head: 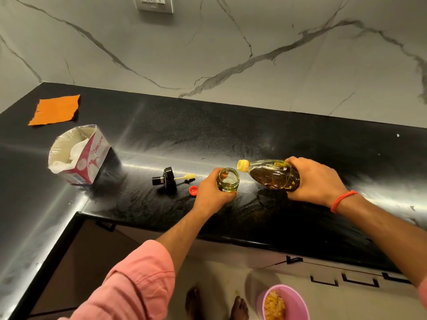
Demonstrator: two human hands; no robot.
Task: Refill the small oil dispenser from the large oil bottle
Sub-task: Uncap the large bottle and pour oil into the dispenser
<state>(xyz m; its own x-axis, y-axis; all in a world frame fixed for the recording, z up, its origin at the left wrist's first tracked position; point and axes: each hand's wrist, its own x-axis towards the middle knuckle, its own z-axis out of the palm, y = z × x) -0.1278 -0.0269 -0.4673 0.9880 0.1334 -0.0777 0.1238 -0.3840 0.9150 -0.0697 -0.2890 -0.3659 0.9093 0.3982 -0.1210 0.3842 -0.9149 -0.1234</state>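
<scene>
- Left hand (pixel 213 192) is gripping the open small dispenser jar (pixel 228 180), fingers curled round it, on the black worktop (pixel 300 146).
- Right hand (pixel 316 179) is holding the large oil bottle (pixel 272 173) tilted, its yellow neck just beside the jar's rim.

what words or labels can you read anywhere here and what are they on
"ORIGAMI": in white, on the red-and-white side of the opened tissue box on the black countertop.
Barcode and fine print low on the same box: too small to read.
Clear plastic large oil bottle, tilted in the right hand: no readable label showing.
White wall socket plate: no text legible.
</scene>
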